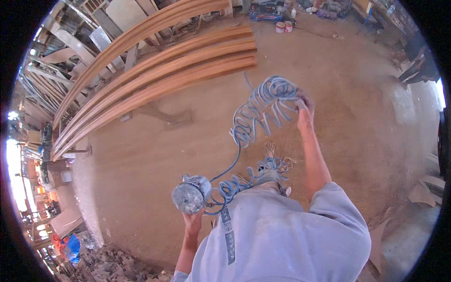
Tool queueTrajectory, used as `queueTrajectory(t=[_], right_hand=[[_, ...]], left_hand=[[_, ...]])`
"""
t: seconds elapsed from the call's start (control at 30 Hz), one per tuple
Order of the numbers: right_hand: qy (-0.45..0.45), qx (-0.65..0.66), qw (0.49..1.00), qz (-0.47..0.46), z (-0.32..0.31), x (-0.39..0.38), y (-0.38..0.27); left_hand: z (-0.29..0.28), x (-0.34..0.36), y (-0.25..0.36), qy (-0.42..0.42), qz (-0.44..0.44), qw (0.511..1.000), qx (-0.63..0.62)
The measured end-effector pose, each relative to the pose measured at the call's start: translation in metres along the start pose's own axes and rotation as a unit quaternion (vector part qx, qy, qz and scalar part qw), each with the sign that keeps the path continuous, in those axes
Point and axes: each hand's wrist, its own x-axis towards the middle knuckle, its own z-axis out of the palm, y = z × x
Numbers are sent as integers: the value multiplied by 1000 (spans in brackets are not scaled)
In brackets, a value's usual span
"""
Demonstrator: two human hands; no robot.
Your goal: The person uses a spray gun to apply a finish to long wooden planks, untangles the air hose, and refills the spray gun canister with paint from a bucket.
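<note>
My left hand [191,220] grips a spray gun [190,196] from below; its round, paint-spattered grey cup hides most of my fingers. A blue coiled air hose [228,190] runs from beside the gun. Out ahead to the right, my right hand [305,104] is closed on a bunch of the hose's loops, and more coils [244,127] hang slack between the two hands. Further loops of hose lie near my feet [272,164], close to my legs.
Long brown wooden mouldings [159,77] lie raised off the floor at the far left. Boards and scrap wood [75,51] lean behind them. Small paint tins [280,27] stand at the back. Wood offcuts [112,265] are heaped at the lower left. At the right edge another person [419,68] shows partly.
</note>
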Motion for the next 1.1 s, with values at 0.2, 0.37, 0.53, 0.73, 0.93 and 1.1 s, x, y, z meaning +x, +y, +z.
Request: queueTrajectory(t=[0.2,0.37,0.53,0.73,0.93,1.1], right_hand=[[-204,-287,850,-393,65,3,-180],[-376,-293,692,-542,186,-32,-233],[-508,-300,675,-443,276,-21,-159],[-551,-226,700,-394,294,-72,-62],[-294,-231,880,-293,167,-41,-34],[-67,-151,982,89,46,-13,64]], left_hand=[[16,-1,9,-4,96,995,2],[-20,-20,-67,-16,94,995,-6],[8,-34,-56,45,55,997,-22],[12,-57,-79,127,15,991,-26],[6,-61,-92,168,-45,985,-3],[22,-34,-82,118,16,993,-24]])
